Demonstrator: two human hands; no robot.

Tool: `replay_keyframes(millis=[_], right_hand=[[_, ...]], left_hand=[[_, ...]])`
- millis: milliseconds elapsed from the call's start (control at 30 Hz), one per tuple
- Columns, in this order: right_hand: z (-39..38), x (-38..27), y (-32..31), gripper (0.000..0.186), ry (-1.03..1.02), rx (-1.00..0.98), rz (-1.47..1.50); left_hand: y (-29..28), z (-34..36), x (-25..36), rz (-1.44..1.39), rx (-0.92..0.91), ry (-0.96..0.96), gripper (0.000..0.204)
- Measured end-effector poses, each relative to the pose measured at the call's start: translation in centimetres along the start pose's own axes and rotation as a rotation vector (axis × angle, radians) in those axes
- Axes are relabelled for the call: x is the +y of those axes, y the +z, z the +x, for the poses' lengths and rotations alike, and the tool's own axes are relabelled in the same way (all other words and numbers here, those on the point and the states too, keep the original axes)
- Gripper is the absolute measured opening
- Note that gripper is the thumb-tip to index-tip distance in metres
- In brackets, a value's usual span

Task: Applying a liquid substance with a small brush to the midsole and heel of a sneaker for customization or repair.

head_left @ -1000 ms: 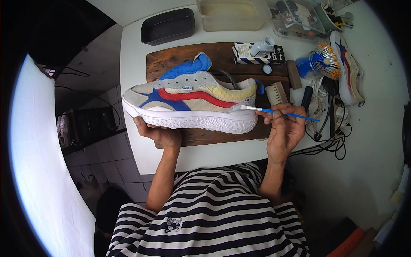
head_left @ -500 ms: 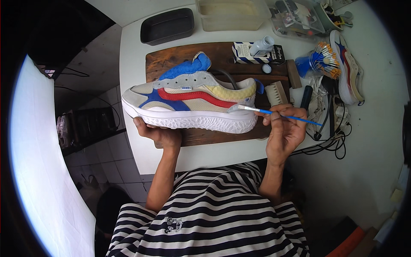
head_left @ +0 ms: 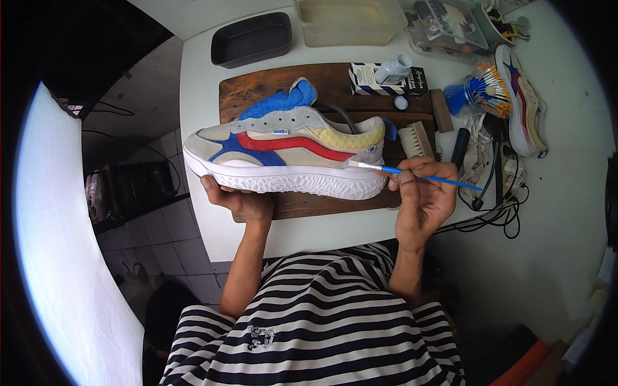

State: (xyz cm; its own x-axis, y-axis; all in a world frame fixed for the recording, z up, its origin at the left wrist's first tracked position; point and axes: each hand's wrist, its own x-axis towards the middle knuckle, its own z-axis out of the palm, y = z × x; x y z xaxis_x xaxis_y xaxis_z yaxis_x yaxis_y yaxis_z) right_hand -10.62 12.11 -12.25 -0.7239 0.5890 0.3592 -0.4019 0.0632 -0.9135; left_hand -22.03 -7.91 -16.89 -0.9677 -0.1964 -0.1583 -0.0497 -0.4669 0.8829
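Observation:
A sneaker (head_left: pixel 302 154) with a beige, blue, red and yellow upper and a white textured sole is held sideways, its toe to the left. My left hand (head_left: pixel 241 202) grips it from below at the forefoot, thumb against the sole's side. Between the fingers of my right hand (head_left: pixel 421 196) is a thin blue paintbrush (head_left: pixel 444 179). Its pale bristles touch the grey heel panel, just above the sole's edge. Behind the shoe lies a dark wooden board (head_left: pixel 257 87); the left fingers under the sole are partly hidden.
On the board stand a small bottle (head_left: pixel 394 69), its cap (head_left: pixel 400 103), a box (head_left: pixel 417 82) and a scrub brush (head_left: pixel 415 140). To the right are a cup of paintbrushes (head_left: pixel 479 93), another sneaker (head_left: pixel 520 106) and black cables (head_left: pixel 512 215). A black tray (head_left: pixel 251 42) and clear tub (head_left: pixel 347 26) sit behind.
The paintbrush tip has moved slightly left and down along the heel panel toward the sole's edge, my right hand shifting with it. The left hand and sneaker stay put.

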Motion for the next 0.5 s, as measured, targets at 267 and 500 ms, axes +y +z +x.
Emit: replay_keyframes(millis=[267, 500], right_hand=[[0.41, 0.29, -0.58, 0.022, -0.020, 0.005, -0.020], [0.73, 0.25, -0.27, 0.022, -0.004, -0.067, -0.016]], left_hand=[[0.11, -0.07, -0.04, -0.038, 0.042, -0.008, 0.074], [0.35, -0.19, 0.22, -0.011, 0.029, 0.004, 0.073]])
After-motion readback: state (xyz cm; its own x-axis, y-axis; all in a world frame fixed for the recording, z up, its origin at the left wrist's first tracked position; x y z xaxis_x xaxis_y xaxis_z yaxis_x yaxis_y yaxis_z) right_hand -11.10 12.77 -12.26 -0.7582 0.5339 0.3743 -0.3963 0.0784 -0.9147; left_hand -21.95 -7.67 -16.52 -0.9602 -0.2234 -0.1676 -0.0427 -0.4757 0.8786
